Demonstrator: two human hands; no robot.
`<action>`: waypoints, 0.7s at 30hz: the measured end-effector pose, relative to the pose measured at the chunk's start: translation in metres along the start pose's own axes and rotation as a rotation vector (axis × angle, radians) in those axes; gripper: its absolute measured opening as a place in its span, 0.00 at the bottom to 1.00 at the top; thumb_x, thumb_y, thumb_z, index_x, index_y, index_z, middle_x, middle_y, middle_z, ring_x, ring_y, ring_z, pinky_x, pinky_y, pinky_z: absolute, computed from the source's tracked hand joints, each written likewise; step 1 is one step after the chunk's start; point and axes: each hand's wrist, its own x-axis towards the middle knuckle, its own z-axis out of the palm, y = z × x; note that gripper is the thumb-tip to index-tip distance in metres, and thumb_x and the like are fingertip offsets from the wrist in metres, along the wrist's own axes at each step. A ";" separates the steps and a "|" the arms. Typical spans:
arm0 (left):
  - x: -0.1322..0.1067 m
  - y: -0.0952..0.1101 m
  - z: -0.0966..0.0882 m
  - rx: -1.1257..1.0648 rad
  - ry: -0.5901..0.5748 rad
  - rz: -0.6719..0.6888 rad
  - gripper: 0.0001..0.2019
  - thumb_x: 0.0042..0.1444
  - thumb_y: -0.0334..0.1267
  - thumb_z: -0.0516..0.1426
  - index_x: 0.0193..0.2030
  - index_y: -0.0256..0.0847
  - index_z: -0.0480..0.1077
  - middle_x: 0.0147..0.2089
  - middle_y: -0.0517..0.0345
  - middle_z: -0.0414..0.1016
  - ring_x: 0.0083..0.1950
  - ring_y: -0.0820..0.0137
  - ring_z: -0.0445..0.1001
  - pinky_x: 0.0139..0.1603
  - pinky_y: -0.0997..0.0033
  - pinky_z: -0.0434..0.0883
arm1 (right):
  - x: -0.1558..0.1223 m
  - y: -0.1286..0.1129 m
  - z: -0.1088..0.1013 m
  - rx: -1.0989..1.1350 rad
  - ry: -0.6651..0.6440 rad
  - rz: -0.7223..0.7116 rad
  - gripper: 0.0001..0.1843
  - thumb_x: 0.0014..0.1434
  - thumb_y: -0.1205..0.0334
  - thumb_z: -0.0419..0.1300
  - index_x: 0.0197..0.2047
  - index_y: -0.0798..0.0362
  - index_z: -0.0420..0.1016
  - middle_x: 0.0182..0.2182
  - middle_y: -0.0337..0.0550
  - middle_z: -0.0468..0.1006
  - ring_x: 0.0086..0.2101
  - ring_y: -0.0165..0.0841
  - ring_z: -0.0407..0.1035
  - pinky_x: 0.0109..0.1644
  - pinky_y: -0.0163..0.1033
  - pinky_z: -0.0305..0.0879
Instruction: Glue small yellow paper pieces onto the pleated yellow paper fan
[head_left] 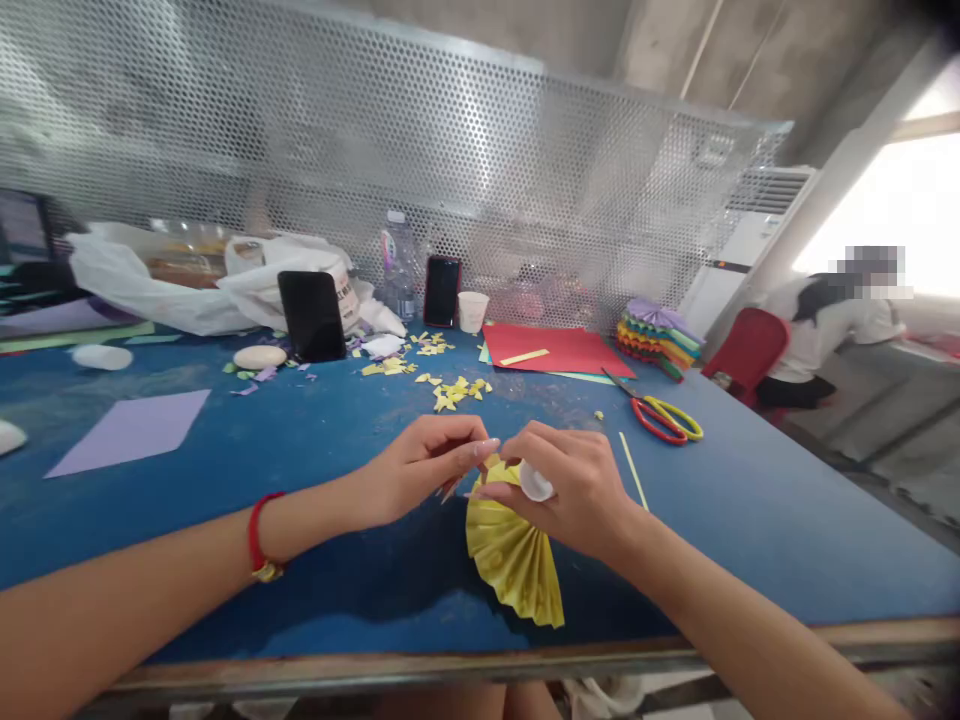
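Observation:
A yellow pleated paper fan (pixel 516 560) hangs spread between my hands, just above the near part of the blue table. My left hand (pixel 424 468) is closed in a pinch at the fan's narrow gathered end. With thumb and fingers, my right hand (pixel 576 482) grips the same end from the other side. Tucked inside the right hand is a small white round piece (pixel 535 482), mostly covered by the fingers; its kind is unclear. The fingers partly hide the top folds of the fan.
Red-and-yellow-handled scissors (pixel 664 418) lie at the right beside a thin yellow paper strip (pixel 634 470). Farther back are red paper sheets (pixel 559 350), yellow scraps (pixel 454 392), a paper cup (pixel 472 312) and stacked colourful fans (pixel 656 338). Purple paper (pixel 135 430) lies left.

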 end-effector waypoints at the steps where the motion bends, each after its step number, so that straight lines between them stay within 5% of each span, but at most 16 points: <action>1: -0.001 0.001 0.000 0.013 -0.008 0.001 0.21 0.67 0.53 0.56 0.32 0.36 0.69 0.23 0.66 0.63 0.23 0.79 0.62 0.24 0.81 0.62 | -0.001 0.000 0.000 0.004 0.002 0.002 0.19 0.69 0.47 0.60 0.35 0.53 0.75 0.24 0.34 0.76 0.21 0.24 0.66 0.27 0.33 0.55; 12: -0.002 0.000 0.004 0.092 -0.070 0.020 0.18 0.70 0.46 0.53 0.32 0.37 0.69 0.25 0.65 0.65 0.25 0.78 0.65 0.26 0.82 0.64 | -0.003 0.004 -0.005 0.025 -0.060 -0.018 0.10 0.68 0.56 0.62 0.40 0.52 0.81 0.26 0.34 0.77 0.22 0.25 0.66 0.27 0.34 0.57; 21: 0.000 -0.004 0.005 0.131 -0.150 0.040 0.18 0.72 0.46 0.49 0.33 0.38 0.68 0.26 0.65 0.66 0.26 0.78 0.65 0.29 0.83 0.66 | -0.004 0.007 -0.009 -0.058 -0.060 -0.106 0.19 0.71 0.53 0.59 0.30 0.51 0.79 0.25 0.33 0.77 0.23 0.23 0.65 0.29 0.34 0.56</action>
